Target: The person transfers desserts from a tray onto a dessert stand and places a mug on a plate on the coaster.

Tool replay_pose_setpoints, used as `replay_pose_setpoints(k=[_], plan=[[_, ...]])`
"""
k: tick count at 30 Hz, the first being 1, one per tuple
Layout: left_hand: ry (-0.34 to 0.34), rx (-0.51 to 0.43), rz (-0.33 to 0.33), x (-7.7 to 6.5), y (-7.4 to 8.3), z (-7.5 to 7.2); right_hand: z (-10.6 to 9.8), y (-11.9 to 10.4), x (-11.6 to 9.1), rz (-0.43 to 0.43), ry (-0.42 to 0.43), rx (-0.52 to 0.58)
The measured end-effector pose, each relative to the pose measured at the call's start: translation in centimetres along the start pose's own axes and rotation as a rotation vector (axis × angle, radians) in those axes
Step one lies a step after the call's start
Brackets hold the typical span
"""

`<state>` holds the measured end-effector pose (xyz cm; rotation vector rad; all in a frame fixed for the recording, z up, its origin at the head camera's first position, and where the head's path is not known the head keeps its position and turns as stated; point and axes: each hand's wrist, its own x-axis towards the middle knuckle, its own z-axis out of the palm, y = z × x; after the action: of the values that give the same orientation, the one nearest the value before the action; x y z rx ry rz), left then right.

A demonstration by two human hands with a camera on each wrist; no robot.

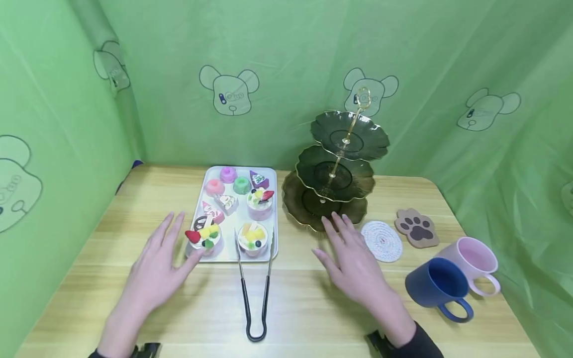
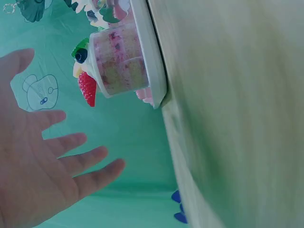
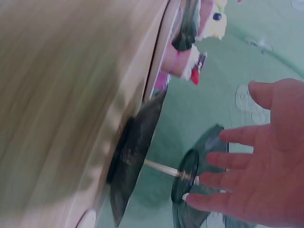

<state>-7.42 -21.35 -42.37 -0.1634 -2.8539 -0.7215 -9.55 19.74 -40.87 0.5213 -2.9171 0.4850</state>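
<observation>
My left hand hovers over the table beside the left edge of a white tray, fingers spread and holding nothing. Closest to its thumb is a dessert cup topped with a strawberry and fruit; the left wrist view shows layered cake in the clear cup. My right hand is held in the air with straight fingers, in front of a dark three-tier stand with gold rims. Tongs with black handles lie between the hands, their tips on either side of another fruit-topped cup.
Ring-shaped sweets, cake slices and a further dessert cup fill the tray's back. Right of the stand lie a round woven coaster and a paw-shaped coaster. A blue mug and a pink mug stand at the right edge.
</observation>
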Motion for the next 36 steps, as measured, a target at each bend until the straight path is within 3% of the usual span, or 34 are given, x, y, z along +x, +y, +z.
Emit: replay_pose_setpoints(k=[10, 16, 25, 31, 36], plan=[[-0.162, -0.126, -0.086, 0.4, -0.9, -0.3, 2.1, -3.4, 1.0, -0.033, 0.044, 0.032], [-0.189, -0.161, -0.14, 0.9, -1.2, 0.0, 3.4, -5.7, 1.4, -0.077, -0.009, 0.017], [-0.274, -0.254, -0.146, 1.7, -2.2, 0.5, 4.5, -8.6, 1.6, -0.087, -0.069, -0.069], [-0.327, -0.412, -0.231, 2.6, -2.8, 1.1, 5.2, -10.3, 1.6, -0.085, -0.075, -0.074], [-0.343, -0.53, -0.317, 3.1, -3.0, 1.7, 5.8, -11.3, 1.4, -0.026, -0.152, -0.081]])
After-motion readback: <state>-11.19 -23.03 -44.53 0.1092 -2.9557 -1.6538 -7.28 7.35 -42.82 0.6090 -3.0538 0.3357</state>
